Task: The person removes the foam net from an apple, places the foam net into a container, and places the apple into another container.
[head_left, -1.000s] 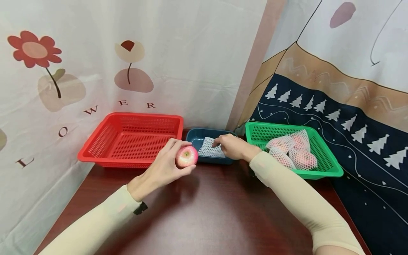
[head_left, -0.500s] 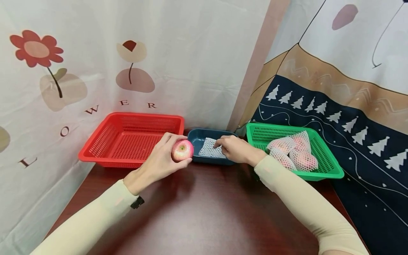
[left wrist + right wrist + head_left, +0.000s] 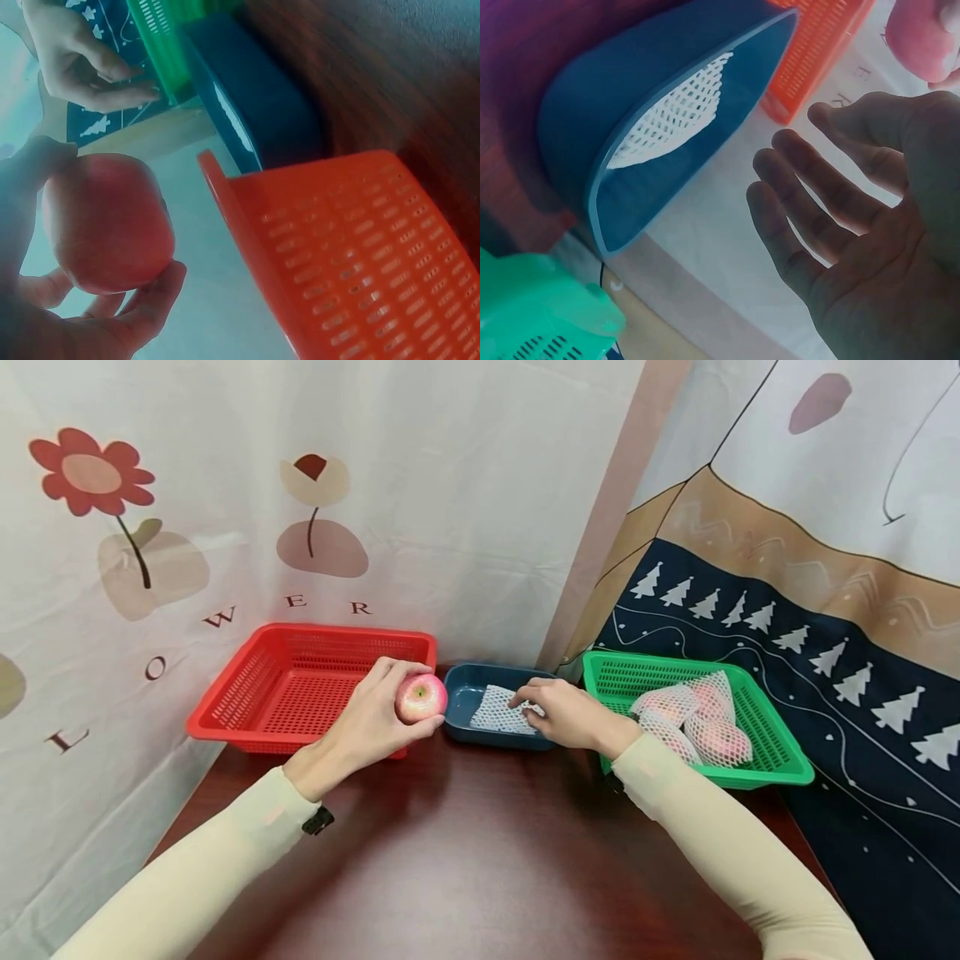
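My left hand (image 3: 369, 714) grips a red-pink apple (image 3: 422, 698), its thumb and fingers around the fruit, near the right end of the red basket (image 3: 262, 727). The left wrist view shows the same apple (image 3: 112, 225) held beside the basket's rim. My right hand (image 3: 566, 714) is over the dark blue bin (image 3: 461, 702) with nothing in it. In the right wrist view its fingers (image 3: 817, 202) are spread and loosely bent, apart from the bin. A white foam net (image 3: 501, 710) lies flat inside the bin.
On the right stands a green basket (image 3: 780, 752) with several apples in white foam nets (image 3: 693, 714). The three containers line the back of a dark red-brown table (image 3: 465, 852). Printed curtains (image 3: 480, 510) hang behind and to the right.
My left hand has moved left and slightly up with the apple, toward the red basket. The right hand has drawn slightly right, off the foam net, its fingers opening.
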Available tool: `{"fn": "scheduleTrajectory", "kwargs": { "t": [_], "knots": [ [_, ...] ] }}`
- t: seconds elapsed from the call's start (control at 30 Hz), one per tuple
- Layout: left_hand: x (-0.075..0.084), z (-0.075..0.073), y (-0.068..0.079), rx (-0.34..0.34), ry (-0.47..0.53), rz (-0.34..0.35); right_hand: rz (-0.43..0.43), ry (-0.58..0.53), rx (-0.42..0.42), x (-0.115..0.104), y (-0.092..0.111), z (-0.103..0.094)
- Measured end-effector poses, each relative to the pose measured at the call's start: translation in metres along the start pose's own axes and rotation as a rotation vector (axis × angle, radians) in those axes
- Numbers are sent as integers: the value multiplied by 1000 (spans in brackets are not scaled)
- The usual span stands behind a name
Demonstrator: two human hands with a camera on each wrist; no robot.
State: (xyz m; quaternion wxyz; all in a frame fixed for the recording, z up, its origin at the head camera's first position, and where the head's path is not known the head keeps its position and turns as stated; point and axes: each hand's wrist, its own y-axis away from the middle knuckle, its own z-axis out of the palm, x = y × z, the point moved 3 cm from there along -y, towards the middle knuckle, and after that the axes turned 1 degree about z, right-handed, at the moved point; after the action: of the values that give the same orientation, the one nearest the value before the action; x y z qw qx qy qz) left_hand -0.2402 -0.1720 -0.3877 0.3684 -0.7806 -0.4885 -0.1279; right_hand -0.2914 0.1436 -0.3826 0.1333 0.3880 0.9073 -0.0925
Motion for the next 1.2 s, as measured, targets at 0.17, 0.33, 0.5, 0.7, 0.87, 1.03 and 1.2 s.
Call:
{"fn": "scheduleTrajectory", "kwargs": {
  "t": [0.17,0.33,0.5,0.7,0.87,1.03,1.2],
  "knots": [
    [-3,-5,-5,-18,-6,-28,-14,6,24,3,5,-5],
    [-7,-7,-11,-35,-20,-53,-14,8,50,8,10,-9],
    [-10,-11,-16,-44,-28,-77,13,6,59,12,16,-12],
    [-14,-15,-22,-58,-41,-95,27,17,78,18,22,-16],
    [-19,-17,-28,-67,-57,-106,33,20,92,23,28,-21],
    [-25,-19,-35,-80,-61,-127,37,21,113,29,33,-24],
    [-32,-21,-40,-99,-68,-159,49,4,118,33,38,-25]
  ]
}}
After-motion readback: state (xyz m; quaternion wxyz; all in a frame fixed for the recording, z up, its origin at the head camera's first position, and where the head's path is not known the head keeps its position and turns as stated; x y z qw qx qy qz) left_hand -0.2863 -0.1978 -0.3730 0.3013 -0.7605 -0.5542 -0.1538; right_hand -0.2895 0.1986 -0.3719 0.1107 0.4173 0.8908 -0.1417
